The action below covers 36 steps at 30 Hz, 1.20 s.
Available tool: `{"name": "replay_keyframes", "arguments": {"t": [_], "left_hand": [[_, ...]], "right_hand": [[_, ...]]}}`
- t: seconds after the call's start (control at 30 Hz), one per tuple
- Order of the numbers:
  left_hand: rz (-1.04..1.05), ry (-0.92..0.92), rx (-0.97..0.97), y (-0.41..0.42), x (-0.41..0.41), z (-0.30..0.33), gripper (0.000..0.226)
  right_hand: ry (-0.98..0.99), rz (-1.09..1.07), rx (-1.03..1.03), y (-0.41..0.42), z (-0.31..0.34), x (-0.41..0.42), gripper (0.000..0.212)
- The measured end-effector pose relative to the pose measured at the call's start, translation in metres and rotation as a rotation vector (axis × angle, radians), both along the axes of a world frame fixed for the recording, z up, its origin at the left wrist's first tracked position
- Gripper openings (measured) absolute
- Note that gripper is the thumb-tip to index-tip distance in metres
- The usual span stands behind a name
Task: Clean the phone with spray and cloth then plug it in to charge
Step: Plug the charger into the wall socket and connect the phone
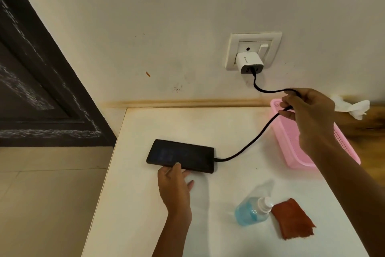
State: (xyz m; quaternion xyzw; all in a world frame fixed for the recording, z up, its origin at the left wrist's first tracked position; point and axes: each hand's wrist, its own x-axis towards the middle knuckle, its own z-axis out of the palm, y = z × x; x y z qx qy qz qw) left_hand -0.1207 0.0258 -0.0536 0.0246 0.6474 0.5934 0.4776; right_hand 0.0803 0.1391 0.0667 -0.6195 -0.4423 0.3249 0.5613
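On the bench (145, 204) the phone (180, 156) is lying flat, lengthwise left-right; left hand (175, 186) touching it open-fingered, right hand (308, 108) pinching the cable (250, 146)

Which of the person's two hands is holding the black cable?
The right hand, raised near the pink basket, has its fingers curled round the cable. The left hand only rests fingertips on the phone.

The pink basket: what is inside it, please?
Nothing shows inside the pink basket: only its perforated floor. The right hand, holding the black cable, and its forearm cover the middle and right part, so that stays unknown.
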Motion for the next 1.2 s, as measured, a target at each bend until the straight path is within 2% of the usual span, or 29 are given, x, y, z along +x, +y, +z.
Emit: {"name": "replay_keyframes", "arguments": {"t": [0.13, 0.27, 0.37, 0.5, 0.63, 0.77, 0.93, 1.07, 1.2], "left_hand": [[-0.115, 0.106, -0.075, -0.001, 0.002, 0.003, 0.030], [-0.150, 0.055, -0.109, -0.001, 0.000, 0.005, 0.034], [-0.153, 0.032, -0.103, -0.004, 0.002, 0.007, 0.036], [-0.148, 0.064, -0.076, -0.008, 0.011, 0.010, 0.042], [-0.180, 0.073, -0.063, -0.011, 0.019, 0.013, 0.056], [-0.217, 0.077, -0.058, -0.009, 0.023, 0.010, 0.061], [-0.213, 0.089, -0.023, -0.008, 0.023, 0.005, 0.061], [-0.207, 0.094, -0.021, -0.006, 0.022, 0.001, 0.060], [-0.218, 0.136, -0.011, -0.007, 0.023, 0.001, 0.060]], "right_hand": [[-0.130, 0.023, 0.016, 0.003, -0.007, 0.002, 0.023], [-0.253, 0.096, -0.006, -0.007, -0.018, 0.012, 0.045], [-0.355, 0.020, -0.031, -0.017, -0.029, 0.022, 0.054], [-0.341, -0.087, -0.076, -0.032, -0.046, 0.026, 0.049], [-0.327, 0.046, -0.244, -0.044, -0.066, 0.020, 0.048], [-0.199, 0.158, -0.380, -0.040, -0.079, 0.008, 0.053], [-0.153, 0.087, -0.402, -0.022, -0.088, -0.005, 0.044], [-0.210, 0.142, -0.447, -0.018, -0.100, -0.011, 0.042], [-0.235, 0.145, -0.402, -0.024, -0.107, -0.009, 0.041]]}}
